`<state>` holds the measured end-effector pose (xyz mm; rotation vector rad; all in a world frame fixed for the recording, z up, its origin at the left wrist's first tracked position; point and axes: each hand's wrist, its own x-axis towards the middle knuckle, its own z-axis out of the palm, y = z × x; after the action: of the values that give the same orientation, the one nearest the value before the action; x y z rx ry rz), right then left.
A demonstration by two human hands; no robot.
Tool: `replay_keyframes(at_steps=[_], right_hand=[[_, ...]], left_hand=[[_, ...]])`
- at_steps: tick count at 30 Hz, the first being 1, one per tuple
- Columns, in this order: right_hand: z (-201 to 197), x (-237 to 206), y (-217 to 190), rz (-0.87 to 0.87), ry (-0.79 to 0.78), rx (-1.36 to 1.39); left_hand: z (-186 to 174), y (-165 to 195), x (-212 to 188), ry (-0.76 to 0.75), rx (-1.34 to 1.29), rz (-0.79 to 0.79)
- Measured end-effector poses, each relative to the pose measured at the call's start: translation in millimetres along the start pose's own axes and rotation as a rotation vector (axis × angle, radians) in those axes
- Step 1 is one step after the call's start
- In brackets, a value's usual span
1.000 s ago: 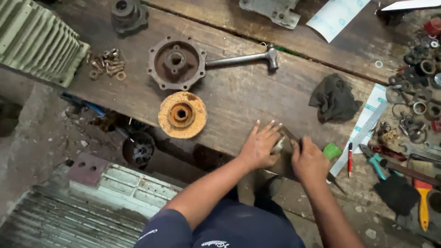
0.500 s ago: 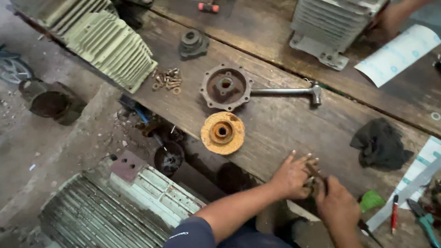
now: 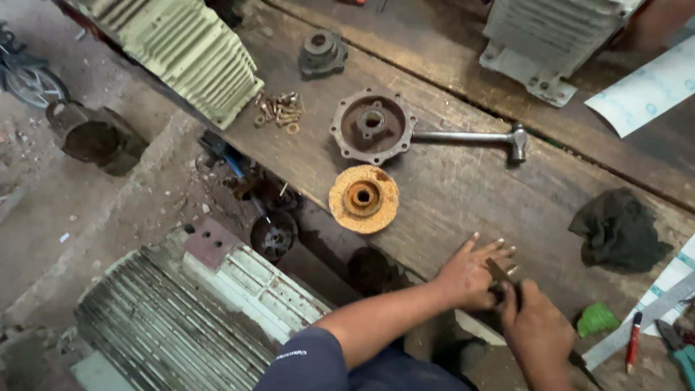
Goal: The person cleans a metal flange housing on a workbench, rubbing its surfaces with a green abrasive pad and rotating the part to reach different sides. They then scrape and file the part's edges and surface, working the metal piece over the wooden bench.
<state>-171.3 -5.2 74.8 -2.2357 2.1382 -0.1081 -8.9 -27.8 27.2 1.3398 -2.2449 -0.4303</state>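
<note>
Your view's swinging left since a second ago, hands sliding toward lower right of frame. Left hand (image 3: pixel 469 279) pressing flat, fingers spread, on small metal piece (image 3: pixel 498 271) at bench edge (image 3: pixel 434 217); right hand (image 3: pixel 534 329) gripping dark tool (image 3: pixel 507 295) against it. Rusty orange disc (image 3: pixel 363 198) sitting untouched, centre frame.

The left hand (image 3: pixel 469 275) lies flat with fingers (image 3: pixel 499 250) spread, while the right hand (image 3: pixel 534 329) seems curled closed.

Rust-orange disc (image 3: pixel 363 198) near the workbench's (image 3: pixel 449 195) front edge; dark brown flanged cover (image 3: pixel 372 126) behind it. Black rag (image 3: pixel 617 230) toward the right edge. Pale green ribbed housing (image 3: pixel 190 52) at the left corner. Green scrap (image 3: pixel 598 318), red pen (image 3: pixel 634 340).
</note>
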Motion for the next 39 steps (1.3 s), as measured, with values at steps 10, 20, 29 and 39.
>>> replay_keyframes(at_steps=[10, 20, 29, 39], right_hand=[[-13, 1, -8, -0.049, 0.105, 0.127], [-10, -4, -14, -0.095, 0.071, 0.129], [9, -3, 0, -0.111, 0.116, 0.001], [27, 3, 10, -0.045, 0.048, -0.032]], left_hand=[[2, 6, 5, 0.09, -0.071, 0.052], [-15, 12, 3, 0.211, -0.052, 0.125], [-29, 15, 0, 0.162, 0.044, 0.065], [-40, 15, 2, 0.001, 0.126, -0.006]])
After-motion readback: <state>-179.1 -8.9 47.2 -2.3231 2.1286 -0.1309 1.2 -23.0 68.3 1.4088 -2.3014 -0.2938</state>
